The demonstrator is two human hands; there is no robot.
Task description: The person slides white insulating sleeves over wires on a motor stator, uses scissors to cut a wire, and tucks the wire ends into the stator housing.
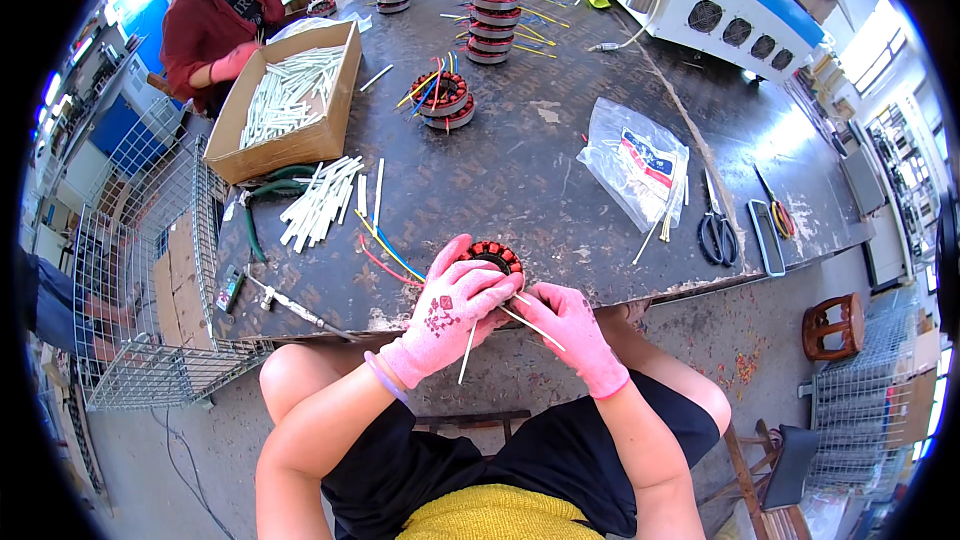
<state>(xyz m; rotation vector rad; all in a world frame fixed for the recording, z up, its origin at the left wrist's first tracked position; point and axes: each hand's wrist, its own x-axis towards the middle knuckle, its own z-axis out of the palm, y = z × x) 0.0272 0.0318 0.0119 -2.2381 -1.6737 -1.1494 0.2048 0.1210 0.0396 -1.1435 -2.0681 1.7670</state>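
Looking down through the head view, found a wire-wound stator (495, 249) at the near edge of the tabletop (520, 170), partly hidden under the left hand (450, 308), gloved in pink. Held it close to the body, seemingly for easy reach with both hands and a good look at its near rim. Let the coloured leads (393, 253) trail off leftward, apparently to spare the fingers any tangle.

Closed the left grip around the ring's near left side, fingers laid across the top, probably for steadying it. Set the right hand (568, 325), gloved likewise, just beside the left at the near rim, thumb and fingers drawn into a narrow grip by the thin white cord (536, 326). Could not tell whether actually clamped on cord or rim, with the fingertips partly hidden. Noticed another white strand (466, 355) dangling below the left hand.

Saw loose white tubes (325, 202) heaped on the left near the cardboard box (240, 162) of similar tubes, likely for handy picking. Saw further stators stacked in a tall column (492, 10) toward the far side, perhaps to save room. Spotted black-handled scissors (717, 235) on the right, near a clear plastic bag (615, 155), well apart from both hands.
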